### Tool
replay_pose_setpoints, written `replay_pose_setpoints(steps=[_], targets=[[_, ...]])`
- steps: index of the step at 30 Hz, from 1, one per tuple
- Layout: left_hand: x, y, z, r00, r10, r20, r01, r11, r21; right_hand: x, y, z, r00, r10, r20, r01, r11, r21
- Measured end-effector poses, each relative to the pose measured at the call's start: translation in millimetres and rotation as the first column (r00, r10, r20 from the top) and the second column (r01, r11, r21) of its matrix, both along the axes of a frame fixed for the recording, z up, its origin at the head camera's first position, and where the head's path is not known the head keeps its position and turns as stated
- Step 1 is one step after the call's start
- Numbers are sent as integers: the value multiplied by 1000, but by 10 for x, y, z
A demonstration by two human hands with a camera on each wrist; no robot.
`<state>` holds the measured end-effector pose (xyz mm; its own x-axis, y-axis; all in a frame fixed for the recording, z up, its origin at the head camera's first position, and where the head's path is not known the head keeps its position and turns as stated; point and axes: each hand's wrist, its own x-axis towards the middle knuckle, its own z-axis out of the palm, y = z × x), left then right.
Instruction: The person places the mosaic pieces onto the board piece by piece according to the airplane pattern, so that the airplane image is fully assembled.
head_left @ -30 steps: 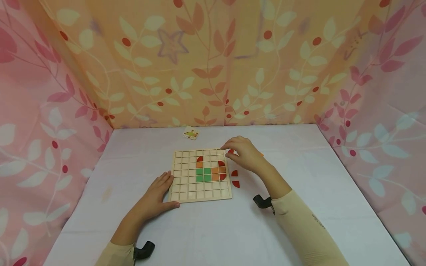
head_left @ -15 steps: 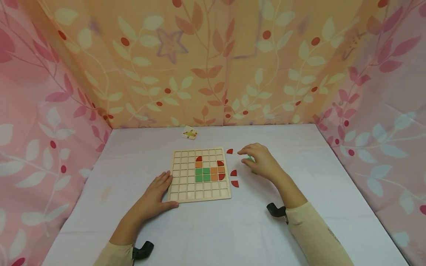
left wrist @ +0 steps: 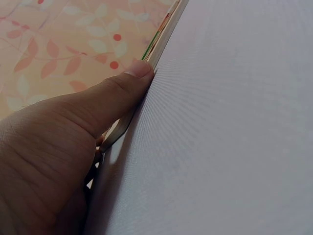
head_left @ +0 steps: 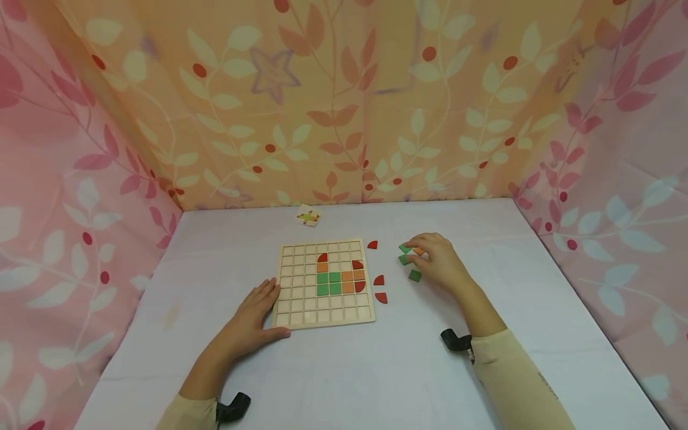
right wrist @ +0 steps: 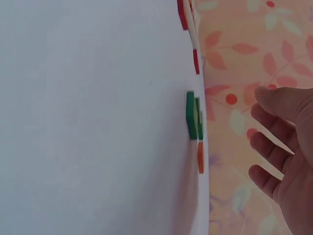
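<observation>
A wooden grid board (head_left: 292, 292) lies on the table with green and orange square tiles and red quarter-round tiles set in its cells. My left hand (head_left: 249, 319) rests at the board's left side, its fingers extended along the edge and its thumb (left wrist: 115, 93) against the near edge. To the right of the board, my right hand (head_left: 438, 260) hovers over loose green tiles (head_left: 415, 276) and orange tiles (head_left: 418, 251). In the right wrist view its fingers are loosely bent, apart from the green tile (right wrist: 190, 115), with nothing held. The hand partly covers the pile in the head view.
Several loose red quarter-round tiles (head_left: 381, 298) lie along the board's right edge. A small patterned card (head_left: 308, 215) lies behind the board. Floral curtains (head_left: 344, 107) enclose the white table (head_left: 344, 382) at the back and sides.
My right hand has moved right, from the board's far right corner to the loose green and orange tiles. My left hand stays at the board's edge.
</observation>
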<state>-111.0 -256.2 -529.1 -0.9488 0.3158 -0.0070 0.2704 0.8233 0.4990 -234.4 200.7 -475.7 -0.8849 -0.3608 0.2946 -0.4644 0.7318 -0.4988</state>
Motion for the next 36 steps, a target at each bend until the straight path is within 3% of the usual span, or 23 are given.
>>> replay_pose_setpoints(steps=[10, 17, 24, 36], targets=[[8, -26, 8, 1000, 7, -4, -8, 1000, -5, -109, 105, -110, 986, -164, 34, 165, 986, -39], [-7, -22, 7, 1000, 7, -14, -7, 1000, -10, -193, 164, -185, 983, -173, 59, 175, 984, -39], [5, -1, -4, 1000, 1, -30, 0, 1000, 13, -267, 211, -234, 980, -181, 83, 179, 983, 26], [12, 5, 4, 1000, 8, 4, -8, 1000, 2, -352, 252, -313, 972, -203, 119, 189, 974, 122]])
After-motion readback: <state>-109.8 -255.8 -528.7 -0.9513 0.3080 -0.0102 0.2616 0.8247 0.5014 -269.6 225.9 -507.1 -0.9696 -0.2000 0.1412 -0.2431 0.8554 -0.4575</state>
